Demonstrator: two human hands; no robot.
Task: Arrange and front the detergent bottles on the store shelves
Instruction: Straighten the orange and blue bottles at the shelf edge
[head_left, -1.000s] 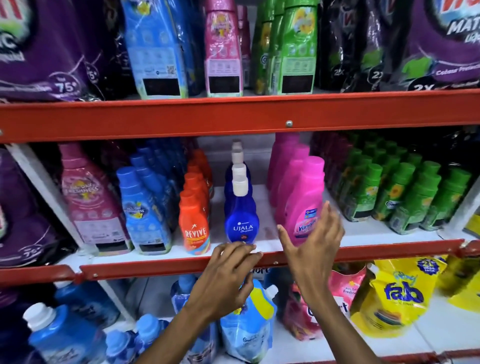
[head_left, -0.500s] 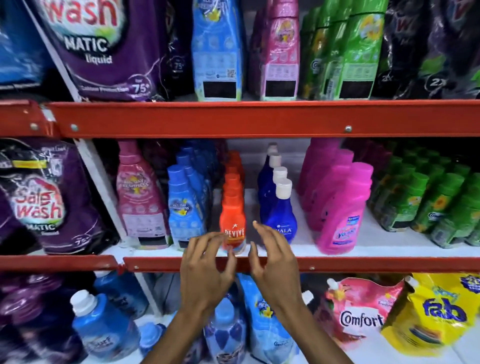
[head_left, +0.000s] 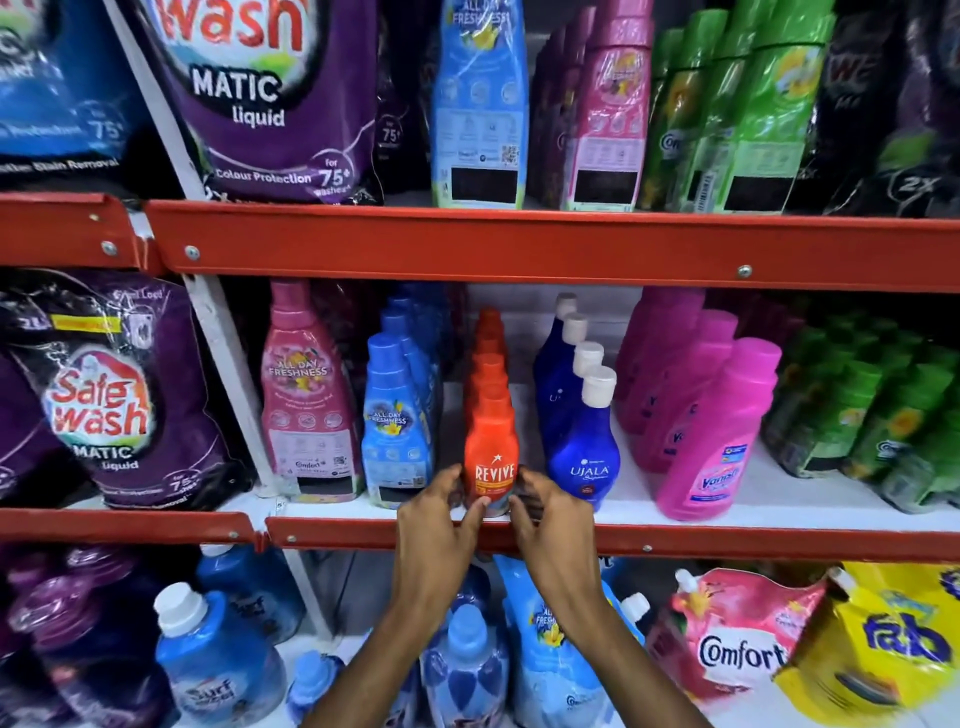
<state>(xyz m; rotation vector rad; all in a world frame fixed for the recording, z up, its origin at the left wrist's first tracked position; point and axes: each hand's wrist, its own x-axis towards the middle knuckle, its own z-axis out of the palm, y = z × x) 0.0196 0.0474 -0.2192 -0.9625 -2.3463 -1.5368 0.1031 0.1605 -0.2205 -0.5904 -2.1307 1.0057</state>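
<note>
An orange Revive bottle (head_left: 491, 457) stands at the front of a row of orange bottles on the middle shelf (head_left: 675, 540). My left hand (head_left: 439, 514) cups its base from the left and my right hand (head_left: 550, 512) from the right, fingertips touching the bottle. To its right stands a row of blue Ujala bottles (head_left: 584, 452), then pink Vanish bottles (head_left: 711, 441). To its left are light blue fabric conditioner bottles (head_left: 397, 426) and a pink one (head_left: 306, 400).
Green bottles (head_left: 872, 410) fill the shelf's right end. Purple Safe Wash pouches (head_left: 104, 395) hang at the left. The top shelf holds blue, pink and green bottles; the bottom shelf holds Surf bottles (head_left: 213, 660), Comfort (head_left: 737, 639) and yellow Fab (head_left: 893, 639) pouches.
Both hands moved left from the Ujala and pink bottles, rose over the red shelf lip and closed around the base of the front Revive bottle. The camera view shifted left.
</note>
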